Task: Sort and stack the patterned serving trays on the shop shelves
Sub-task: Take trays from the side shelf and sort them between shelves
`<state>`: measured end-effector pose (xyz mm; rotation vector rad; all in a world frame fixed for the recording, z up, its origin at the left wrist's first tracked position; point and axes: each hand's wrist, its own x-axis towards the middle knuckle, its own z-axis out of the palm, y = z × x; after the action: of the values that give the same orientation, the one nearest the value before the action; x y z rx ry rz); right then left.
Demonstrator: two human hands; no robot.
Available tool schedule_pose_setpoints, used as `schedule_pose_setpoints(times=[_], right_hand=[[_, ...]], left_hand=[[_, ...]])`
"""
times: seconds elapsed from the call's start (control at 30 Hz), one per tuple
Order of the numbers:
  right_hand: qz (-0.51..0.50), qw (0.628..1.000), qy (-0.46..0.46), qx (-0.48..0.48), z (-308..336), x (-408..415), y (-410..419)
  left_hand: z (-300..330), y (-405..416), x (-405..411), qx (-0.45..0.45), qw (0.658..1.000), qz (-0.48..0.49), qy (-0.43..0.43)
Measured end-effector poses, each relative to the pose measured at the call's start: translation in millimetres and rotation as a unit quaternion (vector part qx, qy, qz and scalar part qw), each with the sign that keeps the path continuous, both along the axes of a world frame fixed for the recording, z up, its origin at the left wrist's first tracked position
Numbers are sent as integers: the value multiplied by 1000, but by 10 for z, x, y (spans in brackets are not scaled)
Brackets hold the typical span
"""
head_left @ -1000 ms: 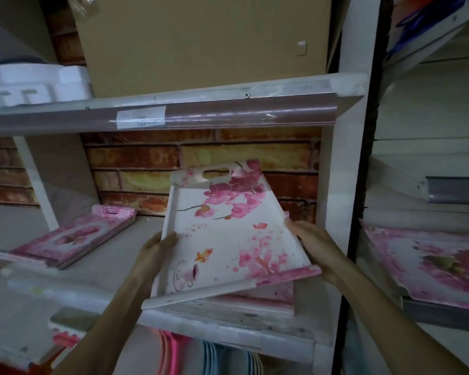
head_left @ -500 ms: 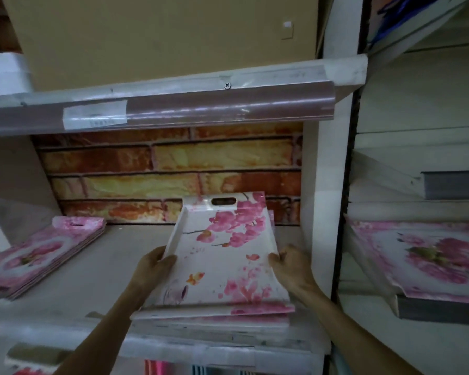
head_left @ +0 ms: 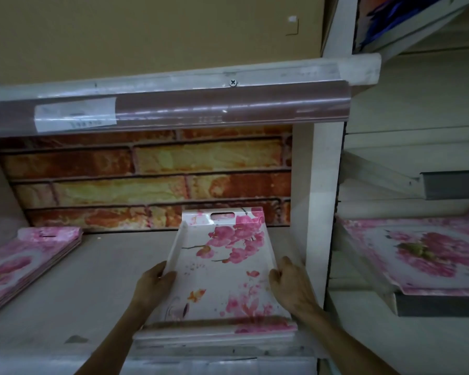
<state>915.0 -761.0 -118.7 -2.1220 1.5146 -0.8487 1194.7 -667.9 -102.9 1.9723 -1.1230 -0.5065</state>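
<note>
Both hands grip the top tray [head_left: 222,269]: left hand [head_left: 153,286] on its left rim, right hand [head_left: 290,282] on its right rim. Tray sits on the stack [head_left: 214,337] at shelf [head_left: 73,293] right end, long axis running front-to-back, handle slot far from the hands.

Price label [head_left: 76,118]: print blurred, unreadable. Left tray stack [head_left: 25,262]: cut off by frame edge. Lower trays under top tray [head_left: 217,277]: mostly hidden.

A cardboard box [head_left: 152,33] sits above a brick-patterned back panel [head_left: 146,180].
</note>
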Motion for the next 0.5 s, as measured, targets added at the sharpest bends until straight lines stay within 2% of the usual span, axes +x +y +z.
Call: schedule_pose_setpoints(times=[0.23,0.5], right_hand=[[-28,999,16,-29,-155,27,-106],[-40,999,3,-6,-224,32,-162]], left_hand=[[-23,-31,-6,18,1000,-5,-9],[0,-25,-48,21,999,-9,-22]])
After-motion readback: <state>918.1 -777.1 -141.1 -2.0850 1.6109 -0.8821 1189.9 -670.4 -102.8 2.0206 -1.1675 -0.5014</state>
